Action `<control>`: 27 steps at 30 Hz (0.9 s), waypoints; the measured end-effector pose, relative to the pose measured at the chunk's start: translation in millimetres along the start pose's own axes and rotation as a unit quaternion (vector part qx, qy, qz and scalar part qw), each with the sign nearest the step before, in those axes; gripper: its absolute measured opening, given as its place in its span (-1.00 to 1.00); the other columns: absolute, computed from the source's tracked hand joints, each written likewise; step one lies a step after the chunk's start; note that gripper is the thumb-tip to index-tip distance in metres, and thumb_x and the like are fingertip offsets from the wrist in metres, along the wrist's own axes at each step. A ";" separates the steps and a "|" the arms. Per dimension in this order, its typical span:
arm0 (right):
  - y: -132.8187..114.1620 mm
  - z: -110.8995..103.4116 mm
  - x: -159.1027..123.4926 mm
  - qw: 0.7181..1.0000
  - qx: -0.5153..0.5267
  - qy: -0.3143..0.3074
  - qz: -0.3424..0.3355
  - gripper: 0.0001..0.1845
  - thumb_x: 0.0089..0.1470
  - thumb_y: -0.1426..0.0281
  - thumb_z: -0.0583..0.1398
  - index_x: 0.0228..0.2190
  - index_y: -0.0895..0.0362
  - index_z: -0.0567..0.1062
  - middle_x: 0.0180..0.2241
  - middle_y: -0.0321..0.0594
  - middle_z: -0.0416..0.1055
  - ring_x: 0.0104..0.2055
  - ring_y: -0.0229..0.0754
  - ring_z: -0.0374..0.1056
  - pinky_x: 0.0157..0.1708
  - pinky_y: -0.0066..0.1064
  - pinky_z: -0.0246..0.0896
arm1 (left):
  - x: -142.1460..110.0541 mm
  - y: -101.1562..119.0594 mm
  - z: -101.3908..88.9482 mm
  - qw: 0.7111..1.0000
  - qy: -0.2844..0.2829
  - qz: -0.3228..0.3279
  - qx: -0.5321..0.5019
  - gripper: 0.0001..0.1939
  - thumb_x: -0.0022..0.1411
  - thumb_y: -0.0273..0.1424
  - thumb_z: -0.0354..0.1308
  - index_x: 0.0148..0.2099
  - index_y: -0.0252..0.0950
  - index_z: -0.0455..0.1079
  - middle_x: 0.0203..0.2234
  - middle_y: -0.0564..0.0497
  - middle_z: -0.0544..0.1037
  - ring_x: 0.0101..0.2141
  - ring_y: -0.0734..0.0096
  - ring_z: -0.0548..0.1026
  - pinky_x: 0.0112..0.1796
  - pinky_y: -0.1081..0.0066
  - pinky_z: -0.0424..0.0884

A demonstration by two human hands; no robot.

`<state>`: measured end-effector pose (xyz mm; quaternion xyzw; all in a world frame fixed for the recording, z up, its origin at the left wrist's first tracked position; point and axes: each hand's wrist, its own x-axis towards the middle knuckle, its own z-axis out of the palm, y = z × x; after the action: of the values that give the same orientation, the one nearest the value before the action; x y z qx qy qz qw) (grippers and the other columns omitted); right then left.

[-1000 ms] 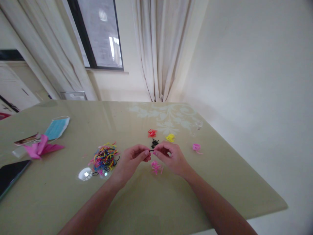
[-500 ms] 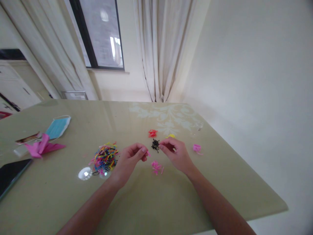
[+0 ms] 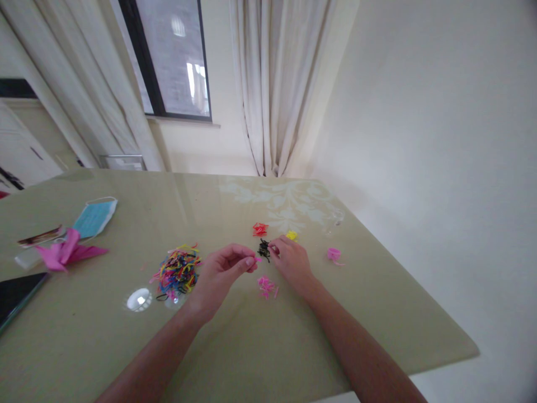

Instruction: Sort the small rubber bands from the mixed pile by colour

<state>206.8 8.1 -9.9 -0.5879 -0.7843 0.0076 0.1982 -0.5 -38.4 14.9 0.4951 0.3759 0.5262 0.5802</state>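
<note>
My left hand [image 3: 229, 274] pinches a small pink rubber band [image 3: 258, 259] between thumb and fingertips. Just right of it, my right hand [image 3: 291, 263] has its fingertips together at the edge of a pile of black rubber bands [image 3: 264, 249]; whatever they hold is too small to make out. Nearer me lies a pile of pink rubber bands [image 3: 267, 287]. Beyond the black ones are red rubber bands [image 3: 260, 229], and a yellow pile [image 3: 292, 235] shows behind my right hand. A large mixed-colour heap of rubber bands [image 3: 178, 271] lies left of my left hand.
A separate pink clump [image 3: 334, 255] sits to the right on the glossy table [image 3: 377, 319]. On the left are a pink folded-paper shape [image 3: 69, 253], a blue face mask [image 3: 96, 217] and a dark phone-like device [image 3: 19, 296]. A wall borders the table's right side.
My right hand has turned slightly and its fingers have drawn closer together beside the black pile. My left hand keeps its pink rubber band, which now points more to the right.
</note>
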 end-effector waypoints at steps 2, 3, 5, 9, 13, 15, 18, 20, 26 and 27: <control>-2.0 3.3 1.7 1.000 -0.014 -0.011 0.006 -0.87 0.32 0.42 0.24 -0.21 0.08 0.64 -0.21 -0.17 0.61 -0.18 -0.11 0.50 -0.24 -0.38 0.22 | -0.6 2.0 1.2 1.000 0.005 0.005 -0.003 -0.76 0.16 -0.25 0.46 -0.22 -0.30 0.60 -0.37 -0.01 0.67 -0.32 0.40 0.60 -0.21 0.41 0.55; -2.6 4.8 2.3 1.000 -0.017 -0.015 0.008 -0.86 0.32 0.42 0.24 -0.20 0.08 0.64 -0.20 -0.16 0.61 -0.16 -0.10 0.50 -0.23 -0.38 0.22 | -0.7 2.9 1.9 1.000 0.010 0.009 -0.005 -0.76 0.14 -0.26 0.47 -0.22 -0.30 0.60 -0.36 -0.01 0.68 -0.31 0.39 0.61 -0.20 0.41 0.56; -3.0 7.4 3.1 1.000 -0.019 -0.020 0.012 -0.85 0.32 0.41 0.23 -0.19 0.08 0.64 -0.17 -0.16 0.61 -0.14 -0.09 0.51 -0.24 -0.37 0.22 | -0.3 4.3 3.2 1.000 0.022 0.019 -0.009 -0.77 0.12 -0.28 0.49 -0.24 -0.29 0.60 -0.34 -0.01 0.69 -0.29 0.39 0.63 -0.18 0.42 0.57; -2.1 8.3 3.6 0.999 0.005 -0.015 0.028 -0.84 0.32 0.38 0.24 -0.18 0.07 0.66 -0.19 -0.17 0.62 -0.20 -0.11 0.51 -0.26 -0.37 0.21 | 0.2 5.5 4.6 0.998 0.046 0.034 -0.019 -0.77 0.06 -0.32 0.52 -0.28 -0.27 0.60 -0.34 0.01 0.70 -0.27 0.42 0.63 -0.19 0.48 0.57; -1.5 2.6 2.8 0.998 0.052 0.002 0.038 -0.84 0.30 0.39 0.25 -0.20 0.10 0.68 -0.29 -0.18 0.61 -0.31 -0.15 0.46 -0.27 -0.38 0.19 | -1.8 8.1 5.2 0.997 0.056 0.042 -0.016 -0.78 0.04 -0.32 0.54 -0.30 -0.27 0.60 -0.37 0.02 0.70 -0.31 0.44 0.63 -0.23 0.50 0.56; -1.3 -0.4 2.1 0.996 0.075 0.017 0.037 -0.84 0.29 0.40 0.25 -0.23 0.12 0.68 -0.35 -0.19 0.59 -0.34 -0.17 0.44 -0.28 -0.39 0.18 | -3.4 10.9 5.9 0.997 0.056 0.044 -0.011 -0.78 0.03 -0.32 0.54 -0.31 -0.27 0.60 -0.38 0.01 0.71 -0.32 0.42 0.64 -0.25 0.49 0.57; -0.7 -3.0 1.5 0.992 0.113 0.041 0.032 -0.83 0.27 0.40 0.25 -0.31 0.13 0.68 -0.42 -0.22 0.56 -0.39 -0.19 0.40 -0.31 -0.40 0.15 | -5.4 14.5 7.0 0.998 0.044 0.041 0.004 -0.80 0.02 -0.31 0.53 -0.34 -0.27 0.61 -0.41 0.00 0.71 -0.34 0.37 0.65 -0.26 0.45 0.57; 0.3 -3.6 1.5 0.988 0.143 0.051 0.032 -0.80 0.27 0.39 0.24 -0.35 0.14 0.67 -0.45 -0.23 0.55 -0.41 -0.20 0.37 -0.33 -0.40 0.14 | -5.7 14.3 7.1 0.999 0.017 0.031 0.032 -0.82 0.05 -0.31 0.50 -0.36 -0.27 0.62 -0.42 -0.01 0.72 -0.35 0.35 0.65 -0.27 0.43 0.57; 6.3 -5.1 1.1 0.977 0.194 0.078 0.035 -0.76 0.26 0.36 0.22 -0.38 0.15 0.66 -0.48 -0.22 0.54 -0.46 -0.20 0.35 -0.38 -0.40 0.14 | -2.6 -1.6 7.0 0.971 -0.055 0.032 0.232 -0.86 0.21 -0.25 0.38 -0.30 -0.20 0.67 -0.39 -0.01 0.72 -0.34 0.28 0.63 -0.26 0.36 0.48; 7.4 -5.3 1.0 0.976 0.198 0.080 0.034 -0.76 0.26 0.35 0.22 -0.37 0.15 0.67 -0.48 -0.22 0.54 -0.46 -0.20 0.35 -0.38 -0.40 0.14 | -2.0 -5.2 7.0 0.958 -0.059 0.047 0.277 -0.86 0.24 -0.25 0.36 -0.29 -0.18 0.68 -0.38 -0.01 0.71 -0.32 0.26 0.62 -0.23 0.35 0.47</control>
<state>215.0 10.1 -6.6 -0.5623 -0.7281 0.1230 0.3724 7.2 -41.4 11.2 0.6843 0.4481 0.3978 0.4156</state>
